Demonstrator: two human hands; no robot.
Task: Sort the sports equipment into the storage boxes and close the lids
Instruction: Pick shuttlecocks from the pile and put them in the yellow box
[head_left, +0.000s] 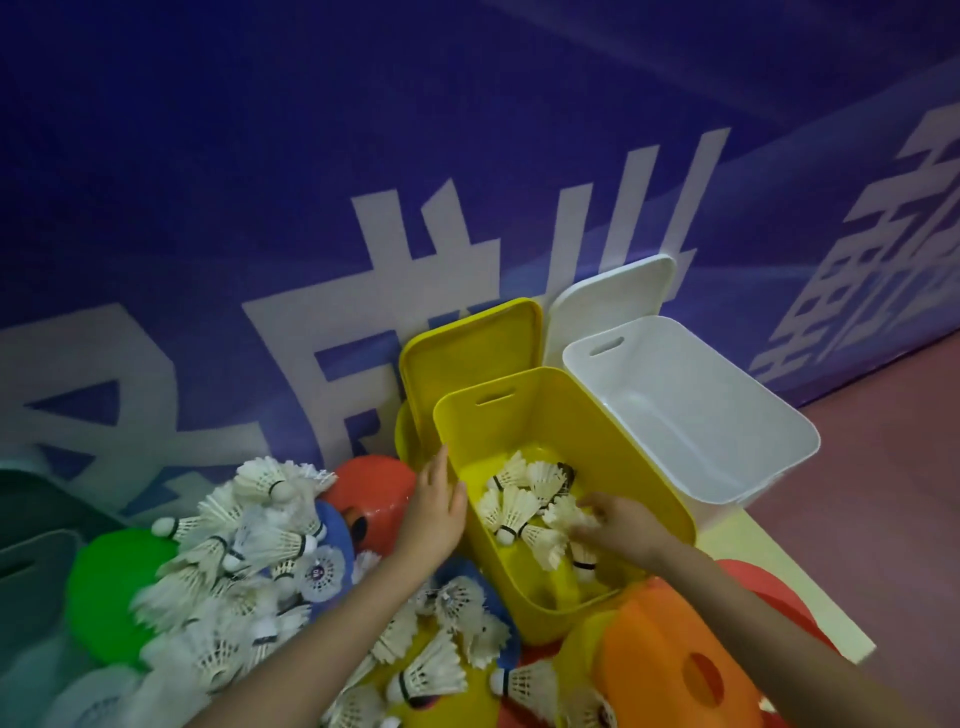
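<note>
Reaching into the yellow box (524, 410), we see our right hand (621, 525) seemingly pinching shuttlecocks (519, 512), left hand (434, 506) flat, fingers straight, against its wall

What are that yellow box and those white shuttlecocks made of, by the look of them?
The yellow box looks like moulded plastic: smooth, slightly glossy walls, rounded corners and a cut-out handle slot. The white box beside it looks the same. The shuttlecocks appear to have real feather skirts, with separate ribbed vanes bound by dark bands, and rounded pale heads, perhaps cork; the picture is too dim to be sure.
</note>
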